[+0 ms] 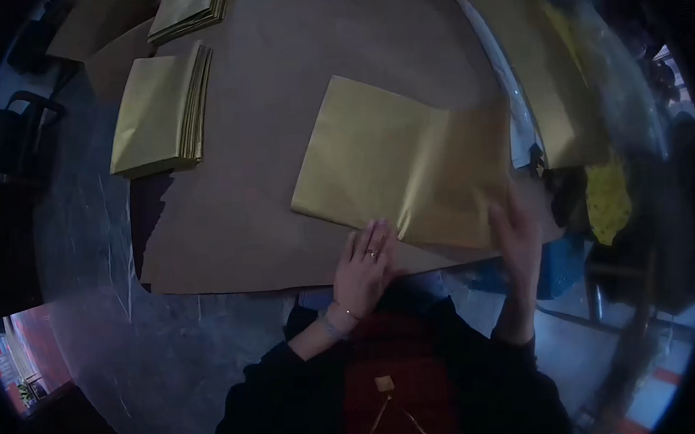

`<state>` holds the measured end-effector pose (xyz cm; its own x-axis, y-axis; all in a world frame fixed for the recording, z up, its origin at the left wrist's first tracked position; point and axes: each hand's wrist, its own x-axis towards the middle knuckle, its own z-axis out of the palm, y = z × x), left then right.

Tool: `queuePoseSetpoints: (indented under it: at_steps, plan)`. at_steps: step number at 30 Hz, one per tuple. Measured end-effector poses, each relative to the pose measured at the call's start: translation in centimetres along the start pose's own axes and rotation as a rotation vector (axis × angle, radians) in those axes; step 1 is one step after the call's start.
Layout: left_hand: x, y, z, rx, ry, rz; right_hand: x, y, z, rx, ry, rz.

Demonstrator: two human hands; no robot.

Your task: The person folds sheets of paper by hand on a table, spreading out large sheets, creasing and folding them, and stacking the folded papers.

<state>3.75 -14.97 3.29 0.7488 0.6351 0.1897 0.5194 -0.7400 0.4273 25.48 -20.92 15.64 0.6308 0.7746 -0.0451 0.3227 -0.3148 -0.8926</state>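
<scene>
One person's two bare hands worked at a single glossy, gold-coloured rectangular sheet [367,152], which lay right of centre on a broad, matte brown work surface [246,183], close to its near edge. One upright crease divided the sheet into two panels, the left paler and the right a darker, browner gold. The left hand [366,263], wearing one ring and two thin bands at the wrist, lay with its fingers extended and held close together at the sheet's near edge, just beside the crease. The right hand [516,234], blurred, was at the sheet's near right corner, its thumb apart from its fingers; whether it pinched the sheet could not be told. Two stacks of folded gold sheets stood at the far left, a nearer stack [154,109] and a farther stack [188,10], their layers too fine to count. On the right lay one long gold-coloured pile [550,85] beside clear plastic, with one spotted yellow piece [608,205] at its near end.
</scene>
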Motion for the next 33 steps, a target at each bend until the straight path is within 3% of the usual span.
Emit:
queuePoseSetpoints:
  at_steps: [2,4,8,11,15,17,19,22,24,27,28,29,33]
  plan:
    - [0.1,0.2,0.0,0.014,0.01,0.002,0.2,-5.3,2.9,-0.566,-0.004,-0.217]
    - [0.3,0.3,-0.2,0.008,0.001,0.003,0.5,-7.9,7.1,-0.838,-0.09,-0.363]
    - [-0.8,-0.8,2.8,-0.342,0.206,0.056,1.5,-9.5,17.2,-1.044,-0.223,-0.51]
    - [-2.4,-1.2,6.9,-0.207,0.319,0.139,1.8,-8.0,23.1,-1.263,-0.341,-0.563]
    - [-2.2,-1.1,5.6,-0.19,0.323,0.173,1.5,-7.3,22.9,-0.954,-0.445,-0.459]
    - [-1.4,-0.8,3.3,-0.186,0.144,0.162,1.7,-8.2,20.8,-0.83,-0.549,-0.258]
    - [-0.5,-0.5,1.8,-0.157,0.132,0.111,3.2,-3.6,20.2,-0.714,-0.374,-0.895]
    - [-0.6,-0.2,1.7,-0.149,0.043,0.041,6.4,-2.8,20.9,-0.661,-0.77,-1.089]
    - [-0.7,-0.3,1.9,-0.19,0.174,0.034,8.4,-3.4,21.5,-0.595,-0.976,-1.065]
    - [-0.6,-0.2,1.1,-0.085,0.094,0.057,10.5,-4.2,22.3,-0.553,-1.128,-1.095]
    - [-0.4,-0.2,0.7,-0.13,0.178,0.048,10.9,-5.1,22.1,-0.576,-1.196,-1.104]
    - [-0.3,-0.2,0.6,-0.123,0.179,0.04,11.3,-4.8,22.4,-0.481,-1.17,-1.178]
    - [-0.2,-0.3,0.4,-0.121,0.169,0.042,12.2,-5.8,21.7,-0.575,-1.239,-1.164]
